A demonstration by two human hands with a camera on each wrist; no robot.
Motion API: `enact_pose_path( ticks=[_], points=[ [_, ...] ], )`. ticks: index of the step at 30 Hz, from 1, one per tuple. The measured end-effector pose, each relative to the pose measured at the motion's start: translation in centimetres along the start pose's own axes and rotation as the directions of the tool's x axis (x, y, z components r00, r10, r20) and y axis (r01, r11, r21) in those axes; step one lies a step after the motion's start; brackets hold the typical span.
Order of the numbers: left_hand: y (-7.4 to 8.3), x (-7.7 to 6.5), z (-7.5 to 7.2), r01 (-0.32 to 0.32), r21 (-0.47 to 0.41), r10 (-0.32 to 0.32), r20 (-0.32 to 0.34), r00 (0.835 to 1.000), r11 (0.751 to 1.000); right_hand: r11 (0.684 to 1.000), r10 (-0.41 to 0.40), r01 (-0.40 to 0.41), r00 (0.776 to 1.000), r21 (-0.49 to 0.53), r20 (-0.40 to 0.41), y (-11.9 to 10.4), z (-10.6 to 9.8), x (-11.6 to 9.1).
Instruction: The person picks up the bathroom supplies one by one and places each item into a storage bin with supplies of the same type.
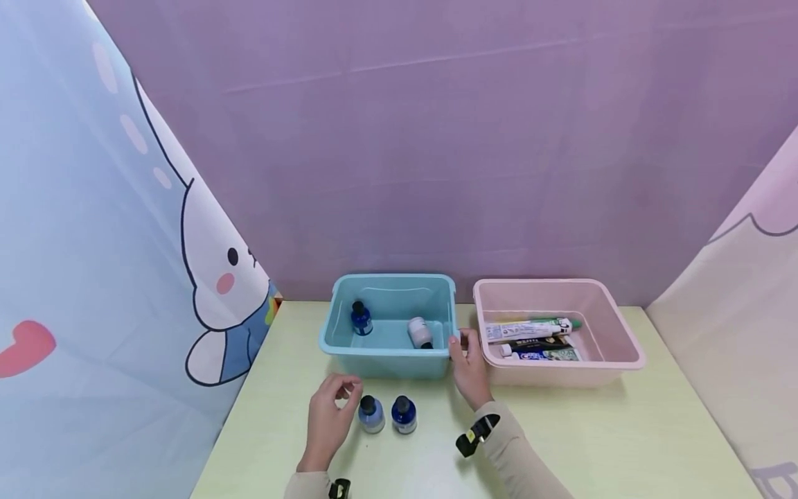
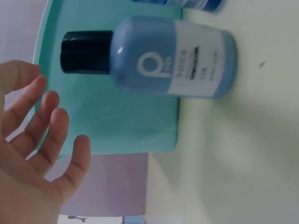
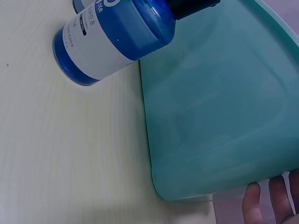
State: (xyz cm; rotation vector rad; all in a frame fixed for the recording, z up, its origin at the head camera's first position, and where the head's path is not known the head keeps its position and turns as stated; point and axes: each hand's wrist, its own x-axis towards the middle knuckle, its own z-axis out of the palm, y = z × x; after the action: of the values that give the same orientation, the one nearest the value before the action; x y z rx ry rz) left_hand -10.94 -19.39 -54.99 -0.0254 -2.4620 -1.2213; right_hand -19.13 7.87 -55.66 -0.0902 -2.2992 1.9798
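Note:
My left hand (image 1: pixel 330 414) hovers beside a light blue bottle with a black cap (image 1: pixel 371 416), its fingers loosely bent and holding nothing. In the left wrist view, the fingertips are apart from that bottle's cap (image 2: pixel 86 52). A dark blue bottle (image 1: pixel 404 416) stands upright just to its right. My right hand (image 1: pixel 471 371) grips the front right corner of a teal plastic bin (image 1: pixel 386 366), thumb at the rim and fingers (image 3: pixel 252 200) along the side wall. Inside the bin, a dark blue bottle (image 1: pixel 361 319) stands upright and a whitish bottle (image 1: pixel 419 331) lies tilted.
Close to the right of the teal bin stands a pink bin (image 1: pixel 561 376) with several toothpaste tubes (image 1: pixel 530 330) in it. Both bins rest near the back of the pale table (image 1: pixel 661 430), before a purple cloth backdrop (image 1: pixel 436 152). Printed curtains (image 1: pixel 93 208) hang at the sides.

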Motion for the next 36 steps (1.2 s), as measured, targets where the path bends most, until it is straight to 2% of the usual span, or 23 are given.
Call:
enact_pose_path(
  ticks=[6, 9, 24, 36],
  points=[
    [0.1, -1.0, 0.7, 0.08, -0.056, -0.077, 0.048, 0.996, 0.995, 1.0, -0.014, 0.014, 1.0, 0.003, -0.012, 0.3, 0.1, 0.1],
    [0.1, -1.3, 1.0, 0.101, -0.057, -0.097, 0.065, 0.993, 0.993, 1.0, -0.022, 0.022, 1.0, -0.004, -0.019, 0.3, 0.1, 0.1],
    [-1.5, -3.2, 2.2, 0.118, 0.004, -0.118, 0.06, 0.991, 0.993, 1.0, -0.028, 0.028, 0.999, 0.009, -0.016, 0.3, 0.1, 0.2],
    [-1.9, -3.5, 2.2, 0.103, 0.006, -0.104, 0.047, 0.994, 0.995, 1.0, -0.021, 0.021, 1.0, 0.008, -0.01, 0.2, 0.0, 0.0]
  ],
)
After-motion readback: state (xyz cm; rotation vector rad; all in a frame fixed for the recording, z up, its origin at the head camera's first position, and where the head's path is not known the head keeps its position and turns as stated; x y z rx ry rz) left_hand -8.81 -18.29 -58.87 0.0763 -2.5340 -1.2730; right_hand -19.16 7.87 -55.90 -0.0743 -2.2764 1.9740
